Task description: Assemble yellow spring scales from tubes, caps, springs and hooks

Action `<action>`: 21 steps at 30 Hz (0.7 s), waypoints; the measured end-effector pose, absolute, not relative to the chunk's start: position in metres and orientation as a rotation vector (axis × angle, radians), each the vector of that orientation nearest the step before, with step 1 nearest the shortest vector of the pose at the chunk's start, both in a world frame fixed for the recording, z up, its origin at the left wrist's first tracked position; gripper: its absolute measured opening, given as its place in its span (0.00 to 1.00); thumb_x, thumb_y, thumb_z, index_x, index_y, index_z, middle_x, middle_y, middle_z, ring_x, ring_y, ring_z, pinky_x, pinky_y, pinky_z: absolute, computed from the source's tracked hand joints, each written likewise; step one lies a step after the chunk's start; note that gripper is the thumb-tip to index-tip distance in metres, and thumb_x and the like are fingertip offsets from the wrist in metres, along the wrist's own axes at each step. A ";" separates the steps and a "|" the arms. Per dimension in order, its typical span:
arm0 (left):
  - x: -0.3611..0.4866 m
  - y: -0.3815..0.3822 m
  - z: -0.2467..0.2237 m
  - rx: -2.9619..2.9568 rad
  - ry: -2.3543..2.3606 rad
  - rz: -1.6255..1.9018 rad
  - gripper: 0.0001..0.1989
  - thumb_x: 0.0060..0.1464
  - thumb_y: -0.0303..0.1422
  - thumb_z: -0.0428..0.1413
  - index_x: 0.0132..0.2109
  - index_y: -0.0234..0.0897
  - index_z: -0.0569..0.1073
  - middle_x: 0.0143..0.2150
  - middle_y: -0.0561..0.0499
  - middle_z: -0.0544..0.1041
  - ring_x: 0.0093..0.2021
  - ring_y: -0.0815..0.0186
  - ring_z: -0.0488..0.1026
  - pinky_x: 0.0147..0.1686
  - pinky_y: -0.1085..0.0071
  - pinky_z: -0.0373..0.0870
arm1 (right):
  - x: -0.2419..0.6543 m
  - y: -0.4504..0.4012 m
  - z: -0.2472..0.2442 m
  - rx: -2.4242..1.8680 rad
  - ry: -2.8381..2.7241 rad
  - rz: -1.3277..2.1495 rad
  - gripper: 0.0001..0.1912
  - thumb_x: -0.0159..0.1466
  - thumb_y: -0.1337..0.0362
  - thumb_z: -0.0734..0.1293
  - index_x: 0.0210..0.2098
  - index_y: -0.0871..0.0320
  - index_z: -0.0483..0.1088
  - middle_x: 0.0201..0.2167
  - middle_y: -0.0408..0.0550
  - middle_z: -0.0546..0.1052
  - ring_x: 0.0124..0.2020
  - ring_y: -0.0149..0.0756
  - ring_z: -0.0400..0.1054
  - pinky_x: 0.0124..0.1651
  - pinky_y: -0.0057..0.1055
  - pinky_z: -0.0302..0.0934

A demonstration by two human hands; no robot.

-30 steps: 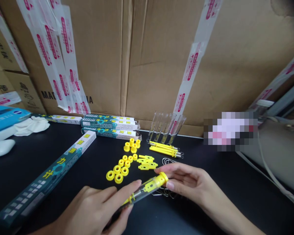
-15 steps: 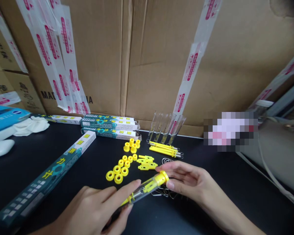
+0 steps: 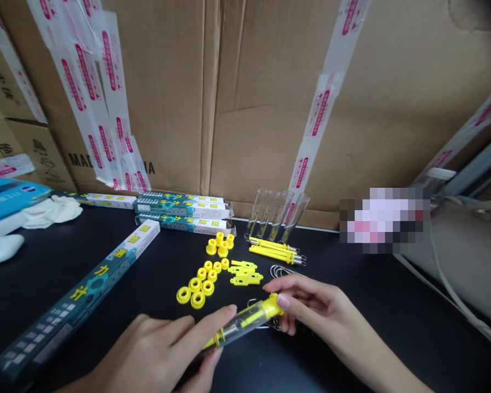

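Note:
My left hand (image 3: 155,349) is closed around the lower part of a clear tubular spring scale (image 3: 249,321), which slants up to the right. A metal spring and yellow pieces show inside its tube. At the upper end sits a yellow cap (image 3: 272,305), pinched between the thumb and fingers of my right hand (image 3: 319,308). Behind the tube lie flat yellow plates (image 3: 245,279) and several yellow rings (image 3: 197,299). Metal wire hooks (image 3: 281,270) lie partly hidden behind my right hand.
Yellow rods with springs (image 3: 276,254) lie before several upright clear tubes (image 3: 287,218). Yellow flanged sleeves (image 3: 211,247) stand left of them. A long printed box (image 3: 82,295) lies at left, with more boxes (image 3: 180,206) stacked against the cardboard wall (image 3: 262,109). A cable (image 3: 454,295) runs at right.
The yellow cap end of the spring scale has dipped slightly and turned. My right thumb has moved up onto the cap, with the fingers curled beneath. My left hand is nearly unmoved.

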State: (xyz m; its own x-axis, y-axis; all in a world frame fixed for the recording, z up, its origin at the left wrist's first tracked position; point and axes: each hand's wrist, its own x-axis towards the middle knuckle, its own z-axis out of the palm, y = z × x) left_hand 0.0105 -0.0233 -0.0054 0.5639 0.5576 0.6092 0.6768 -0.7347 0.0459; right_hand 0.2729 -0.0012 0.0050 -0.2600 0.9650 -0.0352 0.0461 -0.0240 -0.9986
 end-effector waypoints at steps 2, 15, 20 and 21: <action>0.011 -0.023 -0.005 -2.620 -1.078 -0.889 0.17 0.68 0.31 0.45 0.57 0.44 0.73 0.24 0.62 0.79 0.17 0.71 0.76 0.17 0.74 0.70 | 0.273 -0.002 0.004 -1.127 -1.440 1.383 0.18 0.61 0.50 0.75 0.40 0.59 0.79 0.22 0.43 0.77 0.24 0.29 0.70 0.30 0.25 0.67; 0.013 -0.022 -0.001 -2.645 -1.099 -0.922 0.16 0.70 0.32 0.45 0.58 0.43 0.72 0.28 0.62 0.82 0.20 0.71 0.79 0.18 0.73 0.70 | 0.280 0.003 0.007 -1.093 -1.355 1.505 0.17 0.55 0.59 0.80 0.43 0.53 0.78 0.47 0.48 0.80 0.42 0.36 0.75 0.45 0.30 0.71; 0.012 -0.025 -0.002 -2.607 -1.122 -0.948 0.16 0.70 0.33 0.44 0.57 0.43 0.73 0.26 0.63 0.81 0.20 0.71 0.79 0.18 0.73 0.70 | 0.284 0.001 0.011 -1.108 -1.361 1.578 0.20 0.56 0.58 0.79 0.48 0.54 0.78 0.41 0.47 0.81 0.39 0.35 0.75 0.41 0.28 0.69; 0.012 -0.025 -0.003 -2.609 -1.112 -0.955 0.16 0.70 0.33 0.44 0.57 0.43 0.72 0.25 0.63 0.80 0.19 0.72 0.78 0.18 0.73 0.70 | 0.284 0.001 0.012 -1.118 -1.370 1.568 0.20 0.57 0.58 0.79 0.48 0.54 0.79 0.41 0.48 0.82 0.40 0.37 0.75 0.43 0.29 0.69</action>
State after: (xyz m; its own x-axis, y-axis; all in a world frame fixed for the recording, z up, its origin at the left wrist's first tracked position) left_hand 0.0117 -0.0248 -0.0026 0.5230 0.5968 0.6085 0.6915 -0.7145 0.1063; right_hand 0.2843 0.0011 0.0120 -0.3289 0.9352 -0.1309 0.0037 -0.1373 -0.9905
